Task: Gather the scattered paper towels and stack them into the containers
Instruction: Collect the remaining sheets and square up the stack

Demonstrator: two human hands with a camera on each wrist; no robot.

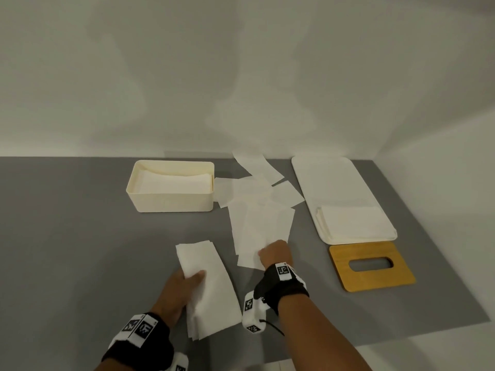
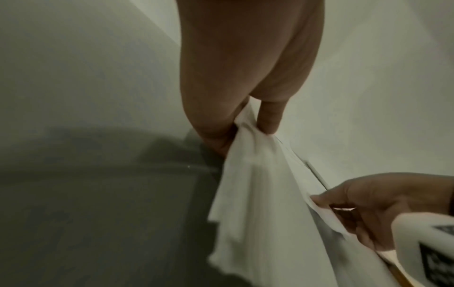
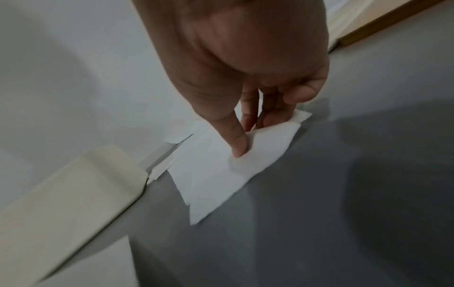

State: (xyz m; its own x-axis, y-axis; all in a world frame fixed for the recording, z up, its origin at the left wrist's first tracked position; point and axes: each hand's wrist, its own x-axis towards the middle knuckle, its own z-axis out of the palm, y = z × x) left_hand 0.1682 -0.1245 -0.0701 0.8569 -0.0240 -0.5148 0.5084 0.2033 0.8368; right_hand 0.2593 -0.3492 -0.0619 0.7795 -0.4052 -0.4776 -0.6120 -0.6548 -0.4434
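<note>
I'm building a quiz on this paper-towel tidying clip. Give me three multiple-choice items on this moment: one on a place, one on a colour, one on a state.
1. Where does the slotted lid lie?
A. on the deep box
B. on the mat, just in front of the shallow tray
C. in the left hand

2. What colour is that lid?
A. wood brown
B. blue
C. black

3. What is the left hand doing?
A. resting flat on the mat
B. gripping a stack of paper towels
C. lifting the deep box

Answers:
1 B: the lid sits flat on the grey mat, beside the near end of the shallow tray.
2 A: its surface is wood brown around a dark oval slot.
3 B: thumb and fingers close on the towel stack, while the right hand pinches a loose towel.
</note>
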